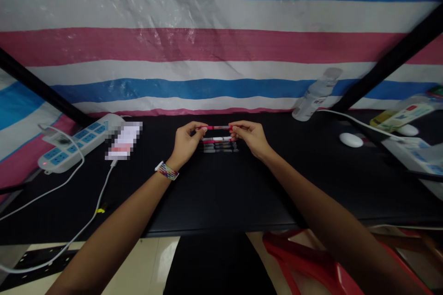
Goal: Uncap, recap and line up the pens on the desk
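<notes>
A red pen (218, 127) lies level between my two hands, over the black table. My left hand (187, 142) pinches its left end, with fingers closed, and a colourful band circles that wrist. At its right end, my right hand (251, 137) grips the same pen between thumb and fingers. Just nearer to me, a red-and-white pen (218, 139) rests on the table. Several dark, clear-bodied pens (220, 147) lie side by side below it, parallel to the held pen.
On the left are a power strip (81, 140), a phone (125, 140) and white cables. To the right stand a clear bottle (316, 94), a white mouse (351, 140), a bottle with yellow liquid (398, 115) and another power strip (420, 154). A red stool (308, 258) is below the table.
</notes>
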A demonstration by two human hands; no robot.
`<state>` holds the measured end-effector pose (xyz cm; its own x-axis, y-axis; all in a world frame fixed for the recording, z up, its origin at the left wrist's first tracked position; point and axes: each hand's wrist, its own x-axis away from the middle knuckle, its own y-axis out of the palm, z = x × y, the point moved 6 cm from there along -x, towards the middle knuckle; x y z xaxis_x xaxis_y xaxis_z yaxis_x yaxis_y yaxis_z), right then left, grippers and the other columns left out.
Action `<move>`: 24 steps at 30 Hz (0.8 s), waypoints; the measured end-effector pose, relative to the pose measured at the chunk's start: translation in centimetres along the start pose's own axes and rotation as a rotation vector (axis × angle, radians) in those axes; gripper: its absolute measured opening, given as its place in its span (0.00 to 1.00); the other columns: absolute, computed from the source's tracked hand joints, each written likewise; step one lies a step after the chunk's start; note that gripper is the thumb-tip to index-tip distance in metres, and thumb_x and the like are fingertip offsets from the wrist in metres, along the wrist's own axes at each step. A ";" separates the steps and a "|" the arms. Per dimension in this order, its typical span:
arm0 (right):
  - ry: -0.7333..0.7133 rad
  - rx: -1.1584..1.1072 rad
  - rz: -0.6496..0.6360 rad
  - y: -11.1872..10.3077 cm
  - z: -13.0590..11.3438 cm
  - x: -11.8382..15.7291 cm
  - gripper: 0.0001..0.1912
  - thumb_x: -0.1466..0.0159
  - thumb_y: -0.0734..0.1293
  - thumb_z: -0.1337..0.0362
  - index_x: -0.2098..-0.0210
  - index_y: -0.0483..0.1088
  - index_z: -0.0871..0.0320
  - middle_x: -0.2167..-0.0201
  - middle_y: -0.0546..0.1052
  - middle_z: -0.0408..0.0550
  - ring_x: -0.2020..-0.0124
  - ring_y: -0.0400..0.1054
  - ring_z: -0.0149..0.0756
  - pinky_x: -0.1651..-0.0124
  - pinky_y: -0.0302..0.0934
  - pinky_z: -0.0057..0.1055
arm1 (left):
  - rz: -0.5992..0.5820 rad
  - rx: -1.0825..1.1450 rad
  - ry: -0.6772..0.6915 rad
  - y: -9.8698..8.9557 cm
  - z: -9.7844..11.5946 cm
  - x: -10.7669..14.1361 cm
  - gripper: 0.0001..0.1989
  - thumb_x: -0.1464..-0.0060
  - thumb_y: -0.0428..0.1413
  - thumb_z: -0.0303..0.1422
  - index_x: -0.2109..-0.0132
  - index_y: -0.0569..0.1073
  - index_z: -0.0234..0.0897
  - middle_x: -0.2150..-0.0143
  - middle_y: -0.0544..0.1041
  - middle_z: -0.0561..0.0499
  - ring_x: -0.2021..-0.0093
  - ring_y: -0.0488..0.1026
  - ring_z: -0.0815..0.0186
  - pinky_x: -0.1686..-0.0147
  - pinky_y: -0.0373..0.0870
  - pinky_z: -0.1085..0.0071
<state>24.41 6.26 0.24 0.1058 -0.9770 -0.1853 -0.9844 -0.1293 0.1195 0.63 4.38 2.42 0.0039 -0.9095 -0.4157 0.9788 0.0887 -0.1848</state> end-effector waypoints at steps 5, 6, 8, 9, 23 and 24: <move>0.038 -0.029 0.011 0.0 0.1 0.1 0.19 0.44 0.83 0.50 0.60 0.86 0.55 0.68 0.84 0.48 0.70 0.76 0.37 0.58 0.76 0.44 | -0.039 -0.030 -0.002 0.0 -0.2 -0.1 0.11 0.35 0.64 0.41 0.56 0.85 0.39 0.70 0.81 0.50 0.69 0.77 0.62 0.64 0.73 0.64; 0.049 -0.039 0.012 -0.1 0.1 0.1 0.19 0.45 0.83 0.50 0.60 0.86 0.55 0.68 0.83 0.48 0.70 0.76 0.37 0.58 0.76 0.44 | -0.048 -0.057 0.016 0.0 -0.1 -0.1 0.11 0.34 0.64 0.41 0.56 0.85 0.40 0.68 0.82 0.50 0.67 0.78 0.61 0.61 0.74 0.63; 0.077 -0.071 0.010 -0.1 0.1 0.0 0.19 0.45 0.83 0.52 0.61 0.85 0.56 0.68 0.83 0.49 0.70 0.76 0.37 0.58 0.76 0.43 | -0.059 -0.134 0.093 0.0 0.6 -0.1 0.10 0.33 0.64 0.41 0.54 0.85 0.41 0.62 0.85 0.48 0.60 0.81 0.59 0.54 0.76 0.61; 0.093 -0.089 0.005 -0.1 0.2 0.0 0.19 0.46 0.84 0.52 0.61 0.85 0.57 0.68 0.83 0.49 0.70 0.76 0.37 0.59 0.76 0.42 | -0.066 -0.176 0.148 0.1 1.0 0.0 0.09 0.34 0.65 0.40 0.53 0.85 0.42 0.58 0.86 0.47 0.56 0.81 0.57 0.50 0.76 0.59; 0.051 -0.037 -0.060 0.2 -0.8 0.2 0.17 0.44 0.84 0.52 0.60 0.86 0.54 0.69 0.84 0.47 0.69 0.78 0.38 0.58 0.78 0.44 | -0.234 -0.307 0.266 0.6 2.0 0.6 0.13 0.30 0.61 0.43 0.49 0.88 0.46 0.62 0.85 0.47 0.63 0.79 0.57 0.58 0.74 0.61; 0.043 -0.027 -0.064 0.1 -0.8 0.1 0.17 0.44 0.83 0.52 0.59 0.86 0.54 0.69 0.84 0.47 0.68 0.78 0.39 0.57 0.78 0.44 | -0.228 -0.299 0.243 0.6 1.9 0.6 0.13 0.30 0.60 0.44 0.51 0.88 0.46 0.63 0.85 0.48 0.64 0.79 0.58 0.59 0.74 0.62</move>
<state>24.41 5.99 1.05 0.1750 -0.9728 -0.1517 -0.9713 -0.1958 0.1352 1.57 3.16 3.75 -0.2885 -0.8009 -0.5247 0.8466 0.0425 -0.5305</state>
